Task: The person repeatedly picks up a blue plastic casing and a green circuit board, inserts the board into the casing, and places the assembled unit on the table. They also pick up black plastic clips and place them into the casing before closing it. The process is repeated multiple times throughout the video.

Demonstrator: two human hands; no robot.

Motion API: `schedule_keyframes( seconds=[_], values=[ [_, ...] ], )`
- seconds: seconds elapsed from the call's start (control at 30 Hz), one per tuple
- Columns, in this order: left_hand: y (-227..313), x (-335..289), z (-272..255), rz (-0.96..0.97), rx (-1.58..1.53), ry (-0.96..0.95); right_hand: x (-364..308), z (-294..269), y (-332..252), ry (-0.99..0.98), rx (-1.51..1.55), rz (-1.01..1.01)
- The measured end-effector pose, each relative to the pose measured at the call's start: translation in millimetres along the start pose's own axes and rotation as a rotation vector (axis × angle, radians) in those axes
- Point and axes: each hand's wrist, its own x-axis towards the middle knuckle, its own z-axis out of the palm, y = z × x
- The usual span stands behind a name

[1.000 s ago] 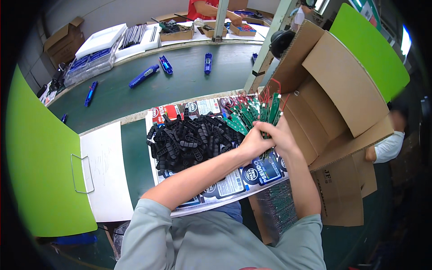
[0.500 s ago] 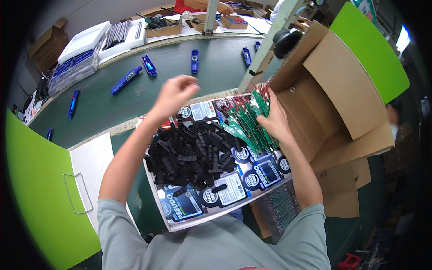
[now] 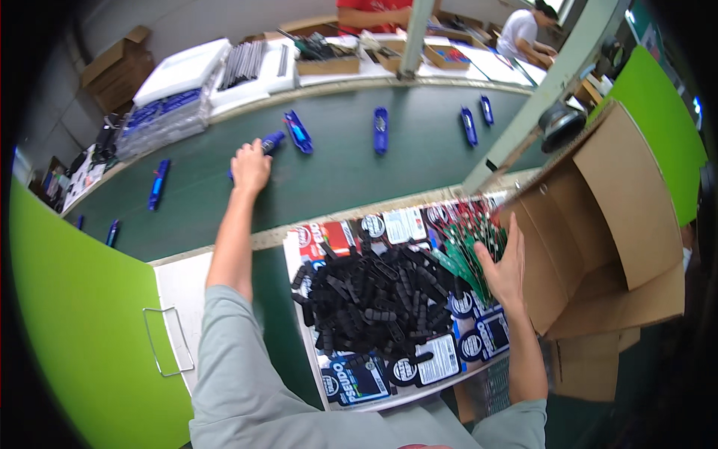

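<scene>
Reaching out over the green bench, my left hand has its fingers closed around a blue handheld device, whose far end sticks out past the fingers. My right hand rests against a bunch of green circuit boards with red wires. Its fingers are stretched out and its thumb stands apart on the near side of the boards. A large heap of black ribbed plastic pieces lies beside them. Both heaps sit on a tray lined with printed packaging, close to my body.
Several blue casings lie spaced along the green work surface. An open cardboard box stands right of the tray. Green panels flank both sides, and a metal post rises ahead. Two people work across the bench.
My left hand has moved from above the tray out to the blue handheld device and closed on it. My right hand's fingers have straightened beside the circuit boards. The view has shifted left.
</scene>
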Motion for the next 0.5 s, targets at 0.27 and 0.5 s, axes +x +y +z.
schedule_keyframes(
  seconds=[0.27, 0.5],
  values=[
    [-40.7, -27.6, -4.4, -0.081, -0.431, 0.026, -11.3, -18.7, -43.5, 0.145, -0.035, -0.254],
    [36.4, -141.8, -122.5, -0.268, -1.742, -0.429, -1.0, 38.2, -107.3, -0.401, 0.258, -0.387]
  ],
)
